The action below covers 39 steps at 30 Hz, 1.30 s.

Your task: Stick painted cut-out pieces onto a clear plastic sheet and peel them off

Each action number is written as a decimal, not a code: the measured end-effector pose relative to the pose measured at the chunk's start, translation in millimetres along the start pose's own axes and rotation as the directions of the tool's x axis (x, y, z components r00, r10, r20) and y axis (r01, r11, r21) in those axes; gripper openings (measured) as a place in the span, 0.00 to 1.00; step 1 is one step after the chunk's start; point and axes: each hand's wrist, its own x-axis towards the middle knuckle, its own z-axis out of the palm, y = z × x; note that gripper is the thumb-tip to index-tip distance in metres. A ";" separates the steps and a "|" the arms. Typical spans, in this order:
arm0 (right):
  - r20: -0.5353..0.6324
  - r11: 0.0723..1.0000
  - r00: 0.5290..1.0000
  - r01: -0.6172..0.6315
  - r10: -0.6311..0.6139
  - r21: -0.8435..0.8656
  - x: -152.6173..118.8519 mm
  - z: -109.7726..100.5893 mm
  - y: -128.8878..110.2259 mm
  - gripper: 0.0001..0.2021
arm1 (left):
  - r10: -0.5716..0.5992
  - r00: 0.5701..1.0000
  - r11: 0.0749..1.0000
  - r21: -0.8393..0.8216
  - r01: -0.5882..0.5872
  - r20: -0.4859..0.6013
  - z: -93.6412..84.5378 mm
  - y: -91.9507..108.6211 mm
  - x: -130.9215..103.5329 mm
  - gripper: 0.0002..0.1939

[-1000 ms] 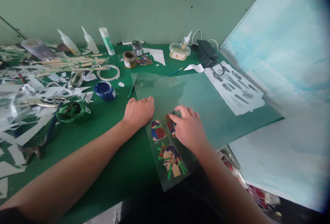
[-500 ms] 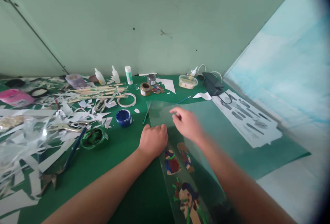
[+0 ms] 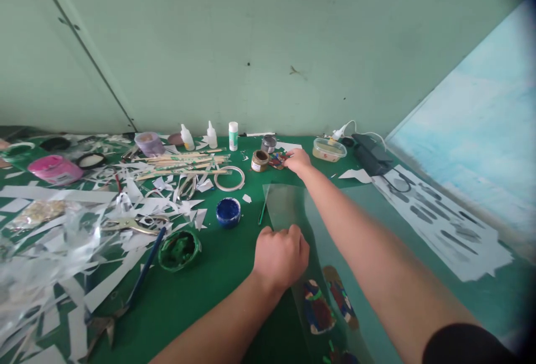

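My left hand [image 3: 281, 257] is closed in a fist, resting at the left edge of a clear plastic sheet [image 3: 355, 207]; whatever its fingers hold, if anything, is hidden. Through the sheet's near part show painted patchwork pieces [image 3: 319, 312] in brown, blue and green. At the back of the table my right hand [image 3: 298, 162] has its fingers closed on a small pile of similar painted pieces [image 3: 277, 159]. Just left of that pile stands an open brown paint jar [image 3: 260, 161], with a grey jar [image 3: 268, 143] behind it.
Blue [image 3: 228, 211] and green [image 3: 179, 249] paint pots stand left of the sheet, near a thin green brush [image 3: 263, 211]. Paper scraps [image 3: 100, 280], pliers [image 3: 136, 224] and wooden sticks [image 3: 184, 164] litter the left. Rightward lie a plastic tub [image 3: 330, 150] and a stained white sheet [image 3: 444, 219].
My right hand has moved from above the plastic sheet forward to the painted pieces at the back. My left hand stays in a fist by the sheet's edge. The view has turned left.
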 end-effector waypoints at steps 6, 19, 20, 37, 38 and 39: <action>0.025 0.978 1.000 0.008 -0.013 0.209 -31.8 -29.2 5.5 0.09 | 0.012 0.996 1.000 0.015 -0.011 -0.085 -1.9 -0.8 -0.2 0.12; -0.058 0.735 0.995 -0.023 0.085 0.678 -311.2 -150.3 140.4 0.18 | 0.326 0.904 0.943 0.168 -0.288 -0.277 -0.7 5.3 1.4 0.12; -0.074 0.705 0.988 -0.044 0.135 0.708 -329.9 -147.5 150.8 0.17 | 0.354 0.893 0.932 0.182 -0.313 -0.278 -2.4 7.3 0.7 0.11; 0.130 0.785 0.991 -0.069 -0.015 0.616 -388.3 -111.4 164.9 0.14 | 0.049 0.983 0.999 0.011 -0.048 -0.180 -10.1 109.0 -194.5 0.13; 0.142 0.809 0.989 -0.054 -0.036 0.585 -385.1 -113.5 165.6 0.13 | 0.056 0.983 0.998 0.022 -0.053 -0.175 -8.2 108.3 -195.8 0.15; 0.155 0.833 0.986 -0.036 -0.060 0.552 -381.9 -115.6 166.0 0.12 | 0.060 0.983 0.998 0.027 -0.056 -0.174 -6.6 107.0 -196.2 0.17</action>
